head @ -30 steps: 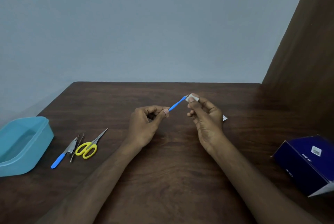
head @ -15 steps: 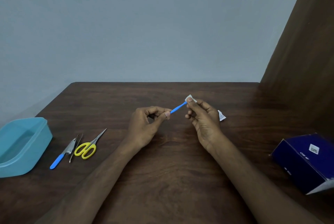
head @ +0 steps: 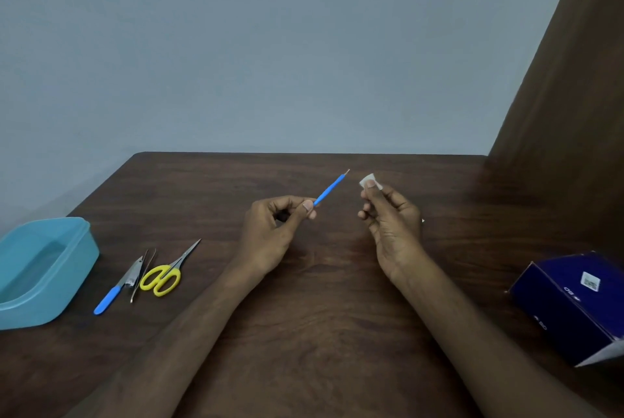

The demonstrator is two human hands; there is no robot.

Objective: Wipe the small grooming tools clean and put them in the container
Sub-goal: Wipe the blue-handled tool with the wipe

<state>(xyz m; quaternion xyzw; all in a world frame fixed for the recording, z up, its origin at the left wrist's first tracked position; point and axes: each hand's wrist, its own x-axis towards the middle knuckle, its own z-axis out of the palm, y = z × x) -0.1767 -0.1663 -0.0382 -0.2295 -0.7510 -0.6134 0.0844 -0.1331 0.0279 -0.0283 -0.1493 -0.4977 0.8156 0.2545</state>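
My left hand [head: 274, 232] pinches the blue-handled tool [head: 329, 189] above the tabletop [head: 320, 316], tip raised; my right hand [head: 391, 222] pinches a white wipe [head: 367, 179] just beside it, not touching. Teal container [head: 44, 269] at far left.

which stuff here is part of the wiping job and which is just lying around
Part of the job:
- blue-handled pick, held by left hand
- white wipe, pinched by right hand
- nail clipper
- tweezers
- yellow scissors
- teal container

Lying about:
- dark blue box
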